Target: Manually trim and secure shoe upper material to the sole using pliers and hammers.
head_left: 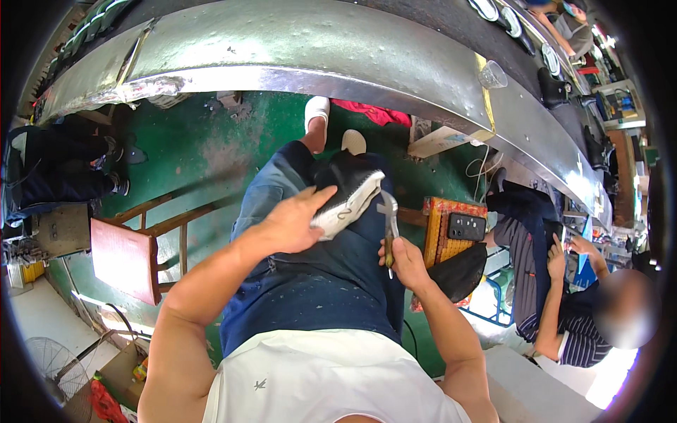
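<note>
A partly made shoe (345, 204), with a black upper and a pale white underside bearing a dark mark, rests tilted over my thighs. My left hand (300, 222) is closed around its near left side, thumb on the pale underside and fingers toward the black part. In my right hand (403, 259) I grip metal pincers (391, 222) by their yellowish handles. Their curved head points away from me, right beside the shoe's right edge; whether it touches the shoe I cannot tell.
Ahead runs a long metal-sided conveyor bench (296, 70) with shoes along it. To the left stands a wooden stool (127, 254). On the right, a black phone (467, 227) lies on a woven seat (438, 243) next to a black cloth (458, 273). A co-worker (564, 303) sits at far right.
</note>
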The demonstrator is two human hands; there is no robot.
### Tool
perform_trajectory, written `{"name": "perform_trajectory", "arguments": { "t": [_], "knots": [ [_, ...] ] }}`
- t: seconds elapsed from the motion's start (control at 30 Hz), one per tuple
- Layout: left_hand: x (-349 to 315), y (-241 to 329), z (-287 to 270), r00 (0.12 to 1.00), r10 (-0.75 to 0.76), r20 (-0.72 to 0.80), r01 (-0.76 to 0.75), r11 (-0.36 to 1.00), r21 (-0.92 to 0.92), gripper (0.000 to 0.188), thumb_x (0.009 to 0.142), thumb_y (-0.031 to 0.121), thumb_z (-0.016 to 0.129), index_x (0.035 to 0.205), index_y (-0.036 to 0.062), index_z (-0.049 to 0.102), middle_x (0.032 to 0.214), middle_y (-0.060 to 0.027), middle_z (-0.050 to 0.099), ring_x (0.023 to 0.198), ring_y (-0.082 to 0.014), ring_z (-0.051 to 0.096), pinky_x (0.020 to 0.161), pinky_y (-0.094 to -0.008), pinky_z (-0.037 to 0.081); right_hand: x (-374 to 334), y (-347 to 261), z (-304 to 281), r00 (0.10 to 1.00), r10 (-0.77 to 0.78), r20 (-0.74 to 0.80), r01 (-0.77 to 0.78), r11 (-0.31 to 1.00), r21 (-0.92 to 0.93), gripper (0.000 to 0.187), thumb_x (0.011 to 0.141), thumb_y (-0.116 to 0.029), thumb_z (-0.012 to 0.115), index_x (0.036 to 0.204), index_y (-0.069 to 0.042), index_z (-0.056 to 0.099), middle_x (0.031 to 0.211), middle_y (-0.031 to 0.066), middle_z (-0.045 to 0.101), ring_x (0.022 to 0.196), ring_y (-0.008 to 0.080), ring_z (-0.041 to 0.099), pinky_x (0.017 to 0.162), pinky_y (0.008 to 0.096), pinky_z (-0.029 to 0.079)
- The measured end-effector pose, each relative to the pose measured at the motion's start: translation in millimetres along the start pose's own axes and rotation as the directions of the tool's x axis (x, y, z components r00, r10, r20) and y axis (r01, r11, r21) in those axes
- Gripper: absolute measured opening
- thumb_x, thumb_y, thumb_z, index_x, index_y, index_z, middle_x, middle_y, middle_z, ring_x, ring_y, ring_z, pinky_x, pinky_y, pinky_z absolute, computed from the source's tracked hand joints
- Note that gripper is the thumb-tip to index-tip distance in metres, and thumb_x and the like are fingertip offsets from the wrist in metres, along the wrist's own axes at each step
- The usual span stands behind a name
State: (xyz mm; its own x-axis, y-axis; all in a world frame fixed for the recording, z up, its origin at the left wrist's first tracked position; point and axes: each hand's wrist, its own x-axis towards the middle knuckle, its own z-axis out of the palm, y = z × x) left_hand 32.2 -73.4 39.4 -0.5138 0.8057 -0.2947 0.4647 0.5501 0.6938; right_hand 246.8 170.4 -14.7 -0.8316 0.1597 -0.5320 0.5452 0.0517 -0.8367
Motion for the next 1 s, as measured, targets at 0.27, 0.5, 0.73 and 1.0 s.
{"name": "perform_trajectory", "arguments": {
  "t": [0.27,0.5,0.73,1.0],
  "knots": [
    [33,71,-100,0.873,0.468,-0.137,-0.487,0.822,-0.295,0.081,0.072,-0.002,0.082,0.143,0.0062,0.044,0.121,-0.0135,0.064,0.103,-0.0255,0.065,0.089,-0.035,0.053,-18,10,-1,0.986,0.138,-0.099,-0.107,0.958,0.266,0.057,0.108,-0.052,0.044,0.119,0.003,0.058,0.096,0.0084,0.066,0.078,0.015,0.065,0.069,0.0289,0.051],
    [139,-8,17,0.965,-0.154,0.211,0.247,0.801,-0.546,0.04,0.089,0.033,0.081,0.105,-0.0013,0.068,0.095,-0.009,0.072,0.085,-0.0148,0.067,0.078,-0.0312,0.055,-23,9,-4,0.999,0.021,-0.041,-0.017,0.996,0.085,0.057,0.105,-0.049,0.053,0.123,0.004,0.058,0.097,0.0076,0.065,0.08,0.0142,0.064,0.074,0.0293,0.052],
    [179,-37,48,0.91,-0.184,0.373,0.411,0.532,-0.74,0.041,0.093,0.037,0.077,0.105,-0.0018,0.069,0.09,-0.0088,0.073,0.078,-0.0175,0.07,0.073,-0.0343,0.058,-29,-15,29,0.93,-0.307,-0.201,0.326,0.943,0.07,0.04,0.107,-0.029,0.045,0.124,0.006,0.057,0.098,0.0085,0.066,0.083,0.0161,0.064,0.079,0.0316,0.051],
    [135,-25,60,0.922,-0.133,0.364,0.386,0.23,-0.893,0.068,0.099,0.057,0.059,0.132,-0.0035,0.059,0.117,-0.0119,0.068,0.09,-0.0198,0.067,0.08,-0.036,0.056,-9,-14,18,0.985,-0.144,-0.095,0.11,0.947,-0.302,0.032,0.1,-0.031,0.059,0.108,0.0,0.061,0.079,0.013,0.068,0.074,0.0259,0.067,0.072,0.0379,0.052]
  ]
}}
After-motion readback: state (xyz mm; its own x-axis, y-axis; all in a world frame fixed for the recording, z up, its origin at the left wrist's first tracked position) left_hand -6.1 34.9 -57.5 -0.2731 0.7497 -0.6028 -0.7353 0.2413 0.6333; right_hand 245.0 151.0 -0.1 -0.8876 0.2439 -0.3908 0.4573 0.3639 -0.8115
